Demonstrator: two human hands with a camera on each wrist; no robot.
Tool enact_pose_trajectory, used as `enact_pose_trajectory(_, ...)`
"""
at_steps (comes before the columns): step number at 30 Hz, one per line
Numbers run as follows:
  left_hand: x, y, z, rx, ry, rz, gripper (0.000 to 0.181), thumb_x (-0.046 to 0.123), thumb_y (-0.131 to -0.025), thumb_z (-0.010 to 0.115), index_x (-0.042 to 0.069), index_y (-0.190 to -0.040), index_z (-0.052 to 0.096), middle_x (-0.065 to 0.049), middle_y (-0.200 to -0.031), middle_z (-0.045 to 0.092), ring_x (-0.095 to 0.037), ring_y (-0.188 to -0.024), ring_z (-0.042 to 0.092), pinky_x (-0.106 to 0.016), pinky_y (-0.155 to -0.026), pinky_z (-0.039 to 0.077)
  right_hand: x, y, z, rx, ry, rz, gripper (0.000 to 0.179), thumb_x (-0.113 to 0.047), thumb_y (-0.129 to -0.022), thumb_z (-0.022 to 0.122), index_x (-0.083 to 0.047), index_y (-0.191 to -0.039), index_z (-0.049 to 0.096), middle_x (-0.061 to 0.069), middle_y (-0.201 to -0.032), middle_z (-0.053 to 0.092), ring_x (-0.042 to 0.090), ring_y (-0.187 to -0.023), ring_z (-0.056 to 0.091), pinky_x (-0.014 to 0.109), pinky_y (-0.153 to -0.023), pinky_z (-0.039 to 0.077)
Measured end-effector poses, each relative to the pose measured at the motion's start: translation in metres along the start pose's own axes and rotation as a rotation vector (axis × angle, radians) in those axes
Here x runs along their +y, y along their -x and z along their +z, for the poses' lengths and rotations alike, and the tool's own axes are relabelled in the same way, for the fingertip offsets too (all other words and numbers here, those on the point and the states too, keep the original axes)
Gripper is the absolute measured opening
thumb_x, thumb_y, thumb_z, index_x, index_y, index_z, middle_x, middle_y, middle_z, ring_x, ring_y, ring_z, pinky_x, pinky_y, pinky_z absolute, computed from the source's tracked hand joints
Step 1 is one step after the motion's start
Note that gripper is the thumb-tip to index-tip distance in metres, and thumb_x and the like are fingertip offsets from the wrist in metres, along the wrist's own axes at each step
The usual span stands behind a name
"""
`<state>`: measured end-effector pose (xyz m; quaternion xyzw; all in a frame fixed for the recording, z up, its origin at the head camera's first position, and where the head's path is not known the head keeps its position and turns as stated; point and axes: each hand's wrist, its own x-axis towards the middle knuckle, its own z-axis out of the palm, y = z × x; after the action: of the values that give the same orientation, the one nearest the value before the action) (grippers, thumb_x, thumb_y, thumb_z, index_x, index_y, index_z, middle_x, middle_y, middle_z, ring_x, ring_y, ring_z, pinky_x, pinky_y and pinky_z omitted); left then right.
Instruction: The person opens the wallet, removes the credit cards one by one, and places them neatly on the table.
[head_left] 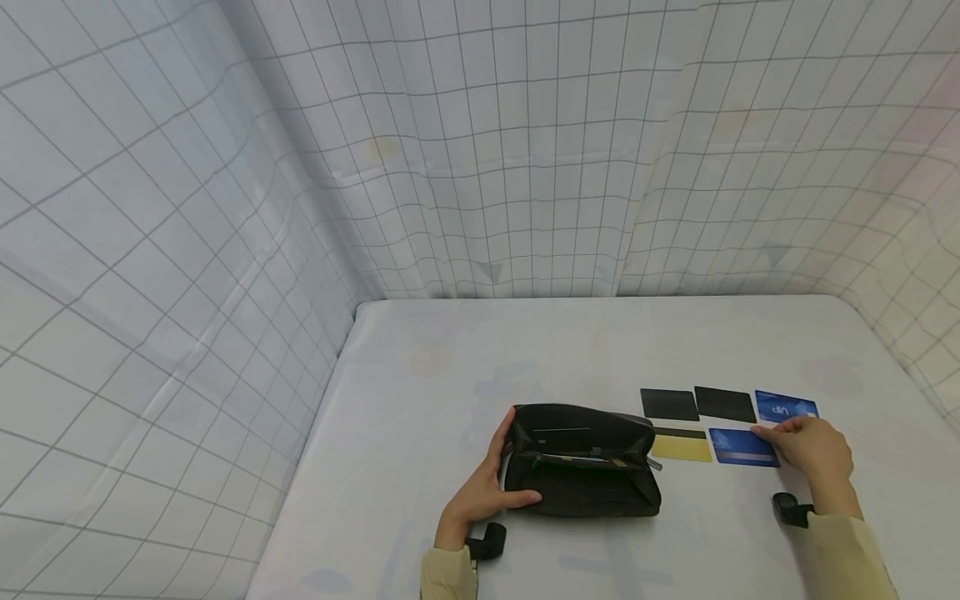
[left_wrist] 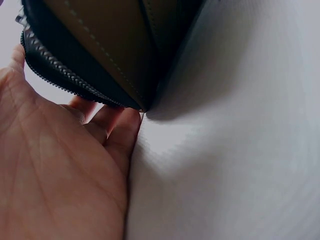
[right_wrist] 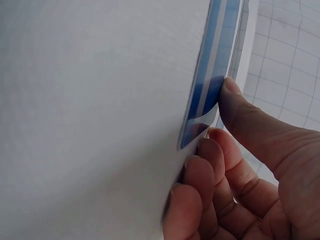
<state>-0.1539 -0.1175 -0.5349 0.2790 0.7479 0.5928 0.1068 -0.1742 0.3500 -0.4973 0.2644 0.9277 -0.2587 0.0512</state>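
Note:
A black zip wallet (head_left: 581, 497) lies spread apart on the table, with its inner pockets and some card edges showing. My left hand (head_left: 480, 492) holds its left end, thumb at the near side and fingers at the far side; the wallet's zip edge (left_wrist: 65, 72) meets those fingers in the left wrist view. My right hand (head_left: 816, 450) pinches the right end of a blue card (head_left: 738, 447) on the table. In the right wrist view the thumb lies on the corner of that card (right_wrist: 212, 75), with the index finger at its edge.
Beside the wallet lie a yellow card with a dark stripe (head_left: 681, 448), two black cards (head_left: 670, 405) in the far row and another blue card (head_left: 783, 407). The white table (head_left: 420, 375) is bounded by grid-patterned curtains (head_left: 487, 167) at the back and sides.

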Motion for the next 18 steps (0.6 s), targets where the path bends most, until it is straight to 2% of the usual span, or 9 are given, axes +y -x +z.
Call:
enact_pose_trajectory(5,0.021,0.002,-0.002,-0.007,0.006,0.030,0.112,0.010,-0.079,0.078,0.016,-0.154,-0.005,-0.009,-0.157,0.007,-0.026,-0.142,0.012,-0.061,-0.104,0.019,0.000,0.000,0.000,0.001,0.000,-0.005,0.043,-0.034,-0.082,0.074,0.007,-0.081,0.063,0.022,-0.078,0.057,0.038,-0.077,0.049,0.042,-0.062,0.038)
enact_pose_trajectory(18,0.022,0.001,-0.002,-0.020,0.033,0.005,0.113,0.005,-0.079,0.077,0.018,-0.154,-0.006,-0.009,-0.157,0.007,-0.026,-0.141,0.012,-0.061,-0.105,0.017,0.008,-0.003,0.001,-0.009,0.005,0.000,0.049,-0.043,-0.081,0.073,0.005,-0.080,0.061,0.022,-0.080,0.054,0.037,-0.078,0.047,0.041,-0.061,0.037)
